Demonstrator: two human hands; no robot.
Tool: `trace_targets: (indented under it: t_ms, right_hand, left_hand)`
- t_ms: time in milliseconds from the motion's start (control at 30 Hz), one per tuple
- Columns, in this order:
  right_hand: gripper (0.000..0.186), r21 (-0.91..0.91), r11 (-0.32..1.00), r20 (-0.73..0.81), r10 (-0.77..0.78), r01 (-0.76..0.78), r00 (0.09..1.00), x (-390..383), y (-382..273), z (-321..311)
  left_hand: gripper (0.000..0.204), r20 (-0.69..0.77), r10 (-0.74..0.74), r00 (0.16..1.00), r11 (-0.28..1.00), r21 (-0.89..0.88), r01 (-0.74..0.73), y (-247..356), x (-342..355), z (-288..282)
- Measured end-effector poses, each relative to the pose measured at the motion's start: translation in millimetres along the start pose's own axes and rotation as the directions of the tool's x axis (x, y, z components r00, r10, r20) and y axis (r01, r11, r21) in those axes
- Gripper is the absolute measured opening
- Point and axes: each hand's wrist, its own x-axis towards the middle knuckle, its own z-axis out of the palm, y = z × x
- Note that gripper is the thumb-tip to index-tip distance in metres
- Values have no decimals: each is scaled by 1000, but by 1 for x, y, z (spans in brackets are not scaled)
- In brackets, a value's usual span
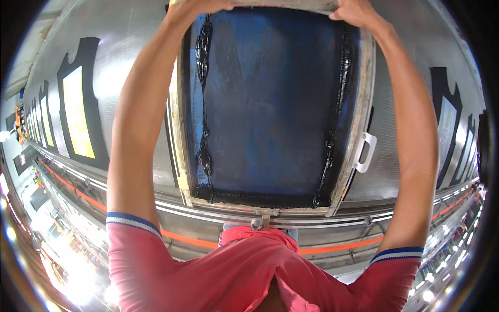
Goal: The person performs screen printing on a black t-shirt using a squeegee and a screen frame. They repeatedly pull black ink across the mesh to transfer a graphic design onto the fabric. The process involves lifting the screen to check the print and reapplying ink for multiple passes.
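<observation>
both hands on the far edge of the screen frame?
Yes. The left hand and right hand each grip the far rail of the wooden printing screen frame, one near each corner.

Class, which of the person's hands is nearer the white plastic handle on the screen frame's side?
Right. The right hand grips the far edge above the white plastic handle; the left hand grips the opposite corner.

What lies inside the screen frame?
Inside the frame, dark blue mesh with thick black ink ridged along both sides and the near edge. Whatever lies beneath the mesh is hidden.

A screen-printing workshop; inked printing frame (270,104) over a long table (130,62) of garment pieces (78,112).
</observation>
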Motion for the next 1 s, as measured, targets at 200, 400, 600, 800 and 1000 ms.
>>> trace_targets:
  t_ms: [200,400,600,800,1000]
  right_hand:
    - [29,-137,990,-108,-51,36,993,-34,-22,23]
    - [27,4,997,-81,-75,75,994,-162,-76,80]
    - [27,-22,993,-25,-116,115,993,-338,-162,140]
    - [22,97,992,-71,-73,80,995,-458,-228,176]
    - [27,134,990,43,27,-33,999,-412,-209,136]
  left_hand:
    - [16,-216,64,974,997,-23,-71,15,-33,15]
    - [24,66,55,996,998,10,-55,46,-179,32]
    - [36,242,-30,970,993,-101,55,112,-382,44]
    - [34,26,11,1000,956,-292,-3,153,-524,63]
    - [24,233,-11,972,987,-153,47,141,-460,22]
